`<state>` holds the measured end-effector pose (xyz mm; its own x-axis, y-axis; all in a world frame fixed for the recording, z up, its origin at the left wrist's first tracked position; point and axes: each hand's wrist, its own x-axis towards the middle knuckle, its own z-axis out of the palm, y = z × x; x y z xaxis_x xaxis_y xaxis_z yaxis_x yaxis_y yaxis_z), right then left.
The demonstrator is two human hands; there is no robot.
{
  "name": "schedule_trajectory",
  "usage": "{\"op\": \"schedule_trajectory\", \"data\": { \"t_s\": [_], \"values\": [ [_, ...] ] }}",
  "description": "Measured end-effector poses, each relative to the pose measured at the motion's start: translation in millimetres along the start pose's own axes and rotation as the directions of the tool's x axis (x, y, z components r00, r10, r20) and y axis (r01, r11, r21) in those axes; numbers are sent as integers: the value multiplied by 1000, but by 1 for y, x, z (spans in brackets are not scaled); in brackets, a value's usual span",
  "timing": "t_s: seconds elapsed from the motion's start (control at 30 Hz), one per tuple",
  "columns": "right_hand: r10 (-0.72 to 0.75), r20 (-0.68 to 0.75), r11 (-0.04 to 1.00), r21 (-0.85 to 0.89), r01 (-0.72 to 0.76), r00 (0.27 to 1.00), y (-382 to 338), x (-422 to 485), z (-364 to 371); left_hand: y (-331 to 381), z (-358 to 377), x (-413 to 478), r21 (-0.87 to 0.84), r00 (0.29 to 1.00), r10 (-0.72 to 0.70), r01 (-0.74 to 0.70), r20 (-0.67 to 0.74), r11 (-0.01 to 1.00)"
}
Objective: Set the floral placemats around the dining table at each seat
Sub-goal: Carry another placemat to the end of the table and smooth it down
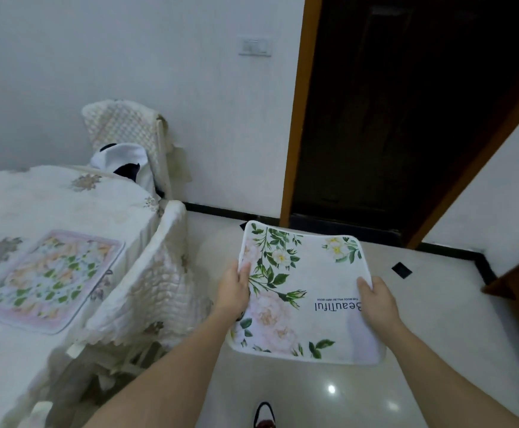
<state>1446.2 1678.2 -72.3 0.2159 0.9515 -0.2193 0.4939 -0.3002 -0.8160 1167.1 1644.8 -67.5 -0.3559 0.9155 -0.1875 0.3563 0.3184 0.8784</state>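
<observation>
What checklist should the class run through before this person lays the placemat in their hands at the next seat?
1. Grip on both sides: the left hand and the right hand each pinch an edge of the held placemat: ok.
2. Mat spread open, print up: ok.
3. Print faces the holder: the word on it reads upside down: not ok.
4. Mat over the table: it hangs over the floor, beside the near chair: not ok.
5. One seat already set: the laid placemat lies flat on the cloth: ok.
6. Remaining seats free: most of the table is out of view: cannot tell.
</observation>
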Motion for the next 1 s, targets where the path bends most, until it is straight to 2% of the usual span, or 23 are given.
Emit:
{"op": "schedule_trajectory", "data": {
  "t_s": [0.2, 0.6, 1.0],
  "values": [
    [-69, 60, 996, -46, 72, 996, -80, 101, 44, 28, -24, 101, -21, 995, -47, 45, -87, 999],
    [-119, 195, 989, -69, 135, 973, -163, 252, 127, 37, -45, 250, -33, 968, -112, 107, -223, 994],
    [-206, 387, 963, -84, 256, 899, -277, 467, 222, 76, -50, 438, -45, 874, -220, 223, -434, 974]
  ]
}}
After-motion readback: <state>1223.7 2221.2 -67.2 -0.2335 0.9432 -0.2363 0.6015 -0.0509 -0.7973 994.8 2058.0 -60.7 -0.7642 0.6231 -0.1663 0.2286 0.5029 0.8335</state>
